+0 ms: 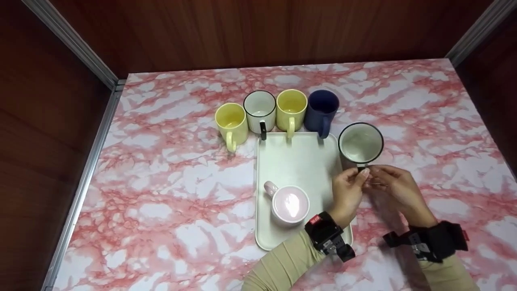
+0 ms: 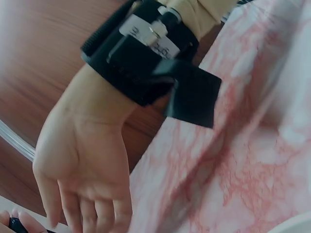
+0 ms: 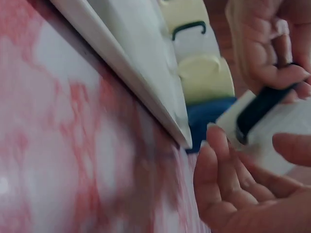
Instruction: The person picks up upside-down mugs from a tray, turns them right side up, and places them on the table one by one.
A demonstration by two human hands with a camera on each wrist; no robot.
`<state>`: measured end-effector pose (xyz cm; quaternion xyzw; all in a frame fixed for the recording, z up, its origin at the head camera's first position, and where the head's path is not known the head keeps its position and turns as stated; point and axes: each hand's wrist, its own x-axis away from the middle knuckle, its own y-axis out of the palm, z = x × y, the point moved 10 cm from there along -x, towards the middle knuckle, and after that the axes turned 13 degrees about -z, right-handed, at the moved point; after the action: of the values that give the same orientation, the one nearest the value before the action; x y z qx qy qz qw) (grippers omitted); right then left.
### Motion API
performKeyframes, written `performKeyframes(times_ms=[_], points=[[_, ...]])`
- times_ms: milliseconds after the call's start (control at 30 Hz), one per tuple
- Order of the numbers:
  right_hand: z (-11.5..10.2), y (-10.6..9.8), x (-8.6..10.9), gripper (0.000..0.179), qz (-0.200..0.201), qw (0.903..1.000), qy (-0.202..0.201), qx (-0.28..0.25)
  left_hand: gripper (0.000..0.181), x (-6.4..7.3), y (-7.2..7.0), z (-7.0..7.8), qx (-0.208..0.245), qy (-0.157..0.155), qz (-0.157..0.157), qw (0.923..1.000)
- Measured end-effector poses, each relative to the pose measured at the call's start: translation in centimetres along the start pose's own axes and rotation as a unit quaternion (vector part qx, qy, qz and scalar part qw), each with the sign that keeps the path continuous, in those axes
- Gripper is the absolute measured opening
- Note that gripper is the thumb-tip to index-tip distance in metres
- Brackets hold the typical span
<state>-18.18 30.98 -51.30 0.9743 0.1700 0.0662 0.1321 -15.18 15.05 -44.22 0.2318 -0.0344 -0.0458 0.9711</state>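
Observation:
A white mug with a dark rim is at the right of the tray, its black handle facing the person. My left hand pinches that handle. My right hand is beside it, its thumb apart from the loosely bent fingers, with fingertips close to the lower end of the handle. In the right wrist view, the left hand appears above and the right hand below. The left wrist view shows the left hand with its fingers cut by the bottom edge.
A cream tray holds a pink mug. Along its far end stand a yellow mug, a white mug with black rim, another yellow mug and a dark blue mug. Brown panels border the marbled table.

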Motion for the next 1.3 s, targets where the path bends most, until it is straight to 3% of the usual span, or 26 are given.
performKeyframes(times_ms=[133, 333, 667, 1000, 1300], points=[[-1.0, -0.5, 1.0, 0.023, 0.039, 0.999, 0.021, 0.006, 0.011, -0.7, 0.3, -0.4, -0.025, -0.002, 0.007, 0.9997], [-1.8, -0.5, 2.0, 0.026, 0.06, 0.9976, 0.033, 0.011, 0.008, -1.7, 0.8, -1.3, -0.011, -0.033, 0.022, 0.9991], [-4.5, 2.7, 3.1, 0.014, 0.065, 0.9961, 0.037, -0.047, 0.009, -3.6, 0.3, -2.2, -0.036, -0.025, 0.032, 0.9985], [-4.3, 2.4, 3.3, 0.016, 0.061, 0.9947, 0.021, -0.08, 0.012, -4.6, 0.5, -2.5, -0.074, -0.026, 0.024, 0.9966], [-4.3, 2.2, 3.5, 0.017, 0.06, 0.9943, 0.019, -0.087, 0.017, -5.2, 0.8, -2.6, -0.137, -0.057, 0.004, 0.9889]])
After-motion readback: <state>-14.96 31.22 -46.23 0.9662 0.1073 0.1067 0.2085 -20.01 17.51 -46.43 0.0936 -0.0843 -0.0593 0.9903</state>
